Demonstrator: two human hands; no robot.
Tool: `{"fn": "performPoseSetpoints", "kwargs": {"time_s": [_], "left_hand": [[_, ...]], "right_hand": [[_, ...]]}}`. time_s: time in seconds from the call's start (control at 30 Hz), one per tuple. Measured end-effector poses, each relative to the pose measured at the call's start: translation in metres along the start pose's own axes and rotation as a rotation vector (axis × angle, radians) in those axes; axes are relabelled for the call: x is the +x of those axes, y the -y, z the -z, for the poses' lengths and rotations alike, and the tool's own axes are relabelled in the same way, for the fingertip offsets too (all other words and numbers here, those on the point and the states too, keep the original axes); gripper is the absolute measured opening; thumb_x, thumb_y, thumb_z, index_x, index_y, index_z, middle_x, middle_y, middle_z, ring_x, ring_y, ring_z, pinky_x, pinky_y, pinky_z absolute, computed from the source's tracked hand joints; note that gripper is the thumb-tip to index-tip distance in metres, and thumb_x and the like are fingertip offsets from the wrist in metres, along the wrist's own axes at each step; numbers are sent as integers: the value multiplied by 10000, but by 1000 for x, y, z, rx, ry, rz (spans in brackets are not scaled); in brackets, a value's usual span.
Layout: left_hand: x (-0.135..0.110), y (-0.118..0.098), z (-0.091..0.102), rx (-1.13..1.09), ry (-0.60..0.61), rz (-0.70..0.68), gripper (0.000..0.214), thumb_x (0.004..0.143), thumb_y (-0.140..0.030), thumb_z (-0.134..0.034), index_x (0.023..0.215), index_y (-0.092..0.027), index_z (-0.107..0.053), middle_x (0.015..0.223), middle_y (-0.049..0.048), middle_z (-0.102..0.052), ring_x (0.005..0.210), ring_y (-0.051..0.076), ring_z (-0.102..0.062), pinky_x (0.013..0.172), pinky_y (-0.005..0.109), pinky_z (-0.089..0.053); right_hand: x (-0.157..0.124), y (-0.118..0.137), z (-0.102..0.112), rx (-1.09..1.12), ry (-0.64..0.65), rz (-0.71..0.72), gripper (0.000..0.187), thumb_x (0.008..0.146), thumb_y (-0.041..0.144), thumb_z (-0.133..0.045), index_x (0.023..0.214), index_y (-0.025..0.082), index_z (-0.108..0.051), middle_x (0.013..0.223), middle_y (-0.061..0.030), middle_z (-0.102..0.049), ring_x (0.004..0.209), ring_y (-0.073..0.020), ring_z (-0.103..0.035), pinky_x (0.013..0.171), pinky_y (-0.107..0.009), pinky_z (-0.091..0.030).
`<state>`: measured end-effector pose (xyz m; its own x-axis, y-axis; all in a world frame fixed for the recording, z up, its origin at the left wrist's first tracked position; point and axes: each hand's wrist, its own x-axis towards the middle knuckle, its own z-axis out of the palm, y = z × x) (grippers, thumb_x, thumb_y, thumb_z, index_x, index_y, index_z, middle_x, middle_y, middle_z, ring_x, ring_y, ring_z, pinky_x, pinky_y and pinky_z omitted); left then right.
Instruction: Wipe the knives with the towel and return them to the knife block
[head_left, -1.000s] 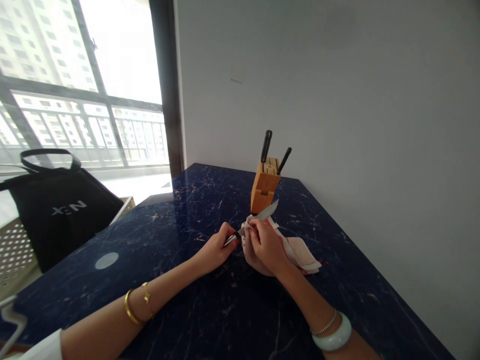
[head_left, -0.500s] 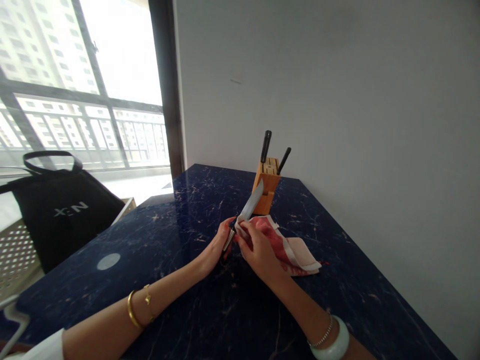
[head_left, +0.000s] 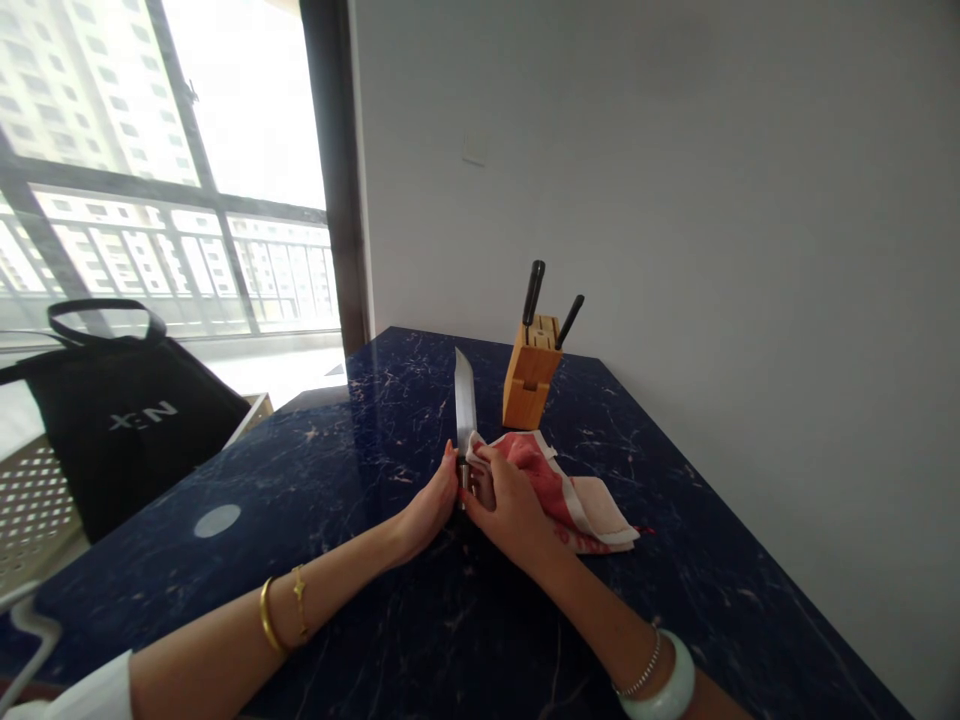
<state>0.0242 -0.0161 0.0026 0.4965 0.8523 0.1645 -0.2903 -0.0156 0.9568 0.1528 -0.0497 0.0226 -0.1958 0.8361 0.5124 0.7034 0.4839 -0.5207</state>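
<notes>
Between my hands a kitchen knife [head_left: 465, 395] points away from me, its bare blade tilted slightly left and its handle toward me. My left hand [head_left: 433, 505] is closed around the handle's left side, most of its fingers hidden. On the other side my right hand [head_left: 506, 502] pinches a corner of a red and white cloth [head_left: 536, 460] beside the blade's base, its thumb by the handle. The rest of that cloth lies crumpled on the table to the right. A wooden knife block [head_left: 525, 390] stands just beyond, with two black-handled knives in its slots.
The dark blue marbled table [head_left: 300, 480] meets a grey wall [head_left: 675, 200] at the back and right. A pale round disc [head_left: 217, 521] lies on its left part. Further left, a black bag [head_left: 142, 420] rests on a perforated beige chair or basket near the window.
The knife has swung left, from leaning right in front of the block to pointing nearly straight away. My right hand has shifted slightly left and down, with the cloth corner in its fingers.
</notes>
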Motion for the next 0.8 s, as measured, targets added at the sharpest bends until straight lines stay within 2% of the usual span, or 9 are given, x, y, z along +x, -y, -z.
{"fn": "performPoseSetpoints", "kwargs": {"time_s": [0.1, 0.2, 0.33, 0.47, 0.63, 0.8], "left_hand": [[0, 4, 1, -250, 8, 18, 408, 901, -455, -296, 1184, -204, -449, 1122, 51, -560, 1162, 170, -431, 1033, 345, -279], [-2, 5, 0, -296, -3, 25, 329, 875, -441, -392, 1100, -220, -488, 1052, 32, -574, 1054, 162, -500, 971, 325, -338], [-2, 0, -1, -173, -16, -3, 329, 866, -453, -393, 1062, -211, -501, 1036, 47, -567, 950, 167, -531, 797, 290, -436], [4, -5, 8, 112, -144, -17, 387, 830, -493, -418, 984, -163, -552, 910, 52, -599, 825, 174, -563, 673, 268, -459], [15, -4, 27, 270, -262, -40, 378, 751, -496, -531, 755, -125, -604, 637, -7, -566, 552, 113, -488, 505, 218, -383], [15, -7, 33, 350, -322, -107, 371, 751, -480, -532, 636, -132, -588, 481, -55, -468, 459, 86, -403, 466, 208, -326]], "right_hand": [[-2, 1, -5, -141, -3, -28, 565, 686, 265, -589, 1205, 167, -389, 1114, -94, -563, 1003, -238, -511, 855, -383, -374], [-3, 2, -10, -217, -19, -67, 600, 661, 241, -582, 1218, 149, -378, 1100, -108, -564, 997, -255, -503, 840, -392, -358], [-2, -1, -11, -226, -21, -96, 615, 644, 189, -563, 1228, 165, -371, 1127, -90, -557, 1000, -260, -493, 828, -391, -348], [-2, -4, -8, -176, 30, -76, 562, 660, 159, -542, 1201, 190, -394, 1153, -64, -548, 984, -233, -497, 831, -363, -351], [-2, -3, -6, -152, 51, -40, 439, 703, 157, -541, 1126, 212, -438, 1088, -42, -573, 963, -213, -500, 835, -359, -352], [1, -7, -3, -72, -9, 4, 247, 775, 227, -536, 1017, 203, -495, 988, -49, -584, 915, -205, -502, 815, -349, -375]]}}
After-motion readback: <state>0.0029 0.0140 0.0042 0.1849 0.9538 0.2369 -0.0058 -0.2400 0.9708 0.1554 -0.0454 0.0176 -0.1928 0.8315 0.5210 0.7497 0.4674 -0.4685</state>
